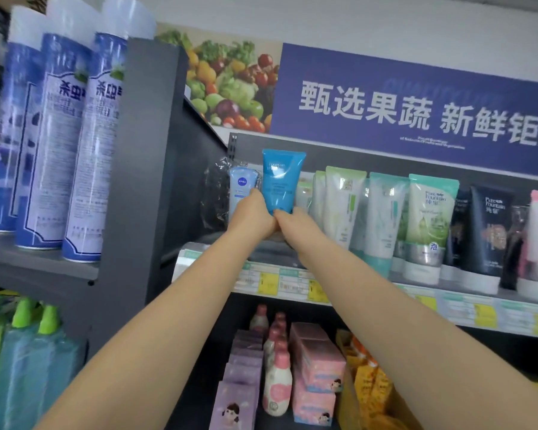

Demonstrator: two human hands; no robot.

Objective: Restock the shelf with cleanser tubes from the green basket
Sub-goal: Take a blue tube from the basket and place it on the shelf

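We are setting one blue cleanser tube (280,180) on the shelf (448,301).
Both hands, left hand (251,216) and right hand (295,224), are gripping its base with curled fingers, left of the green tubes (382,212); the basket is out of view, so we cannot tell what remains.

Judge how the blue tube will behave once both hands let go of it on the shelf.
The blue tube is tall and stands on a narrow cap, so it may tip. Its glossy skin looks slippery and probably squashy under the left hand and right hand.

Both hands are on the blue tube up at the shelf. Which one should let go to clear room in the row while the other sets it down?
Probably the right hand: it is nearer the green tubes crowding the gap. The left hand grips the blue tube beside the pale Nivea tube and could hold it upright.
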